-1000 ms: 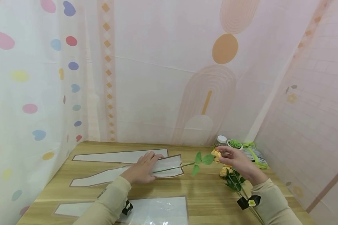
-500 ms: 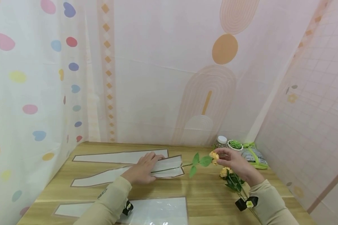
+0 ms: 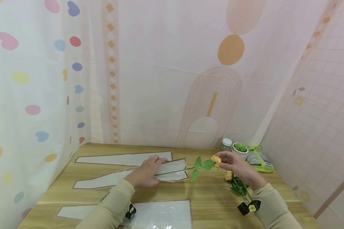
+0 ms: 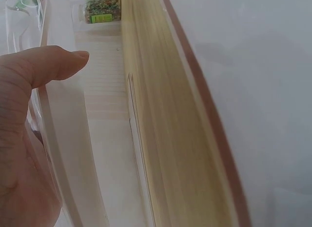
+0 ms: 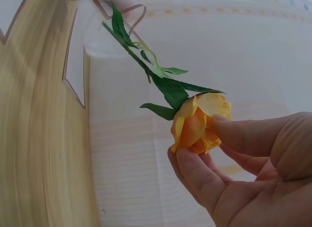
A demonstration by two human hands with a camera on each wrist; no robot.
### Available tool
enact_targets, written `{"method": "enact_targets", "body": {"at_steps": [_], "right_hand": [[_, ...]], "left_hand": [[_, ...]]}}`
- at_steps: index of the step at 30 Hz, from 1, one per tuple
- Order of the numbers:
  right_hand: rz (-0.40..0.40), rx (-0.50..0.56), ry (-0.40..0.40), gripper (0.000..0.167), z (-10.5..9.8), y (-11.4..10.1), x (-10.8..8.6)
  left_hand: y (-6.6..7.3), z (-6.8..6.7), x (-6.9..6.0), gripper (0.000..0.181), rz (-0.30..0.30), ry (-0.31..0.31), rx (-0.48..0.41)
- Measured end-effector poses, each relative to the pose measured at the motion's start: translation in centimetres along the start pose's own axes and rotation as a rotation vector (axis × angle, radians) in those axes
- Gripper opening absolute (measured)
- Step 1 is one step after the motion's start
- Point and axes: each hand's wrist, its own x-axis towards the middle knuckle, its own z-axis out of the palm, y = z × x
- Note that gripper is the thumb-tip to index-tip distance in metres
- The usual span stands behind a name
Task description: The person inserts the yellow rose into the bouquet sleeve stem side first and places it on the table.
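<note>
My right hand [image 3: 240, 165] pinches the head of an artificial yellow rose [image 3: 216, 161] between thumb and fingertips. In the right wrist view the rose [image 5: 200, 122] has open orange-yellow petals and green leaves along its stem. Leftward, the stem lies within the outline of a flower sleeve [image 3: 177, 165], clear film with a white panel and brown border. My left hand [image 3: 145, 171] grips this sleeve across its width, fingers over the far edge and thumb at the near one. From the left wrist view, the thumb [image 4: 58, 63] stands beside the clear film; the fingertips are hidden.
Two more flat sleeves lie on the wooden table, one behind [image 3: 114, 159] and a wider one in front [image 3: 166, 213]. Beneath my right forearm rests another yellow rose [image 3: 229, 176] with leafy stems. A white-lidded jar [image 3: 225, 145], potted succulent [image 3: 240, 148] and green-trimmed packet [image 3: 259, 160] stand back right.
My right hand has moved slightly left with the rose, bringing its leaves closer to the sleeve's mouth. The left hand has stayed in place on the sleeve.
</note>
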Motion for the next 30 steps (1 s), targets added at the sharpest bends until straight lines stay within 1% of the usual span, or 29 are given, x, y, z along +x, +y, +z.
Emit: {"method": "enact_targets", "body": {"at_steps": [10, 20, 30], "right_hand": [[0.031, -0.003, 0.019, 0.036, 0.7, 0.1, 0.1], [0.024, 0.003, 0.027, 0.035, 1.1, 0.2, 0.5], [0.024, -0.014, 0.046, 0.036, 1.4, 0.1, 0.5]], "left_hand": [[0.2, -0.3, -0.1, 0.077, -0.012, -0.016, -0.011], [0.4, -0.5, -0.2, 0.076, -0.013, -0.016, -0.028], [0.4, -0.3, -0.2, 0.076, -0.022, -0.008, -0.019]]}}
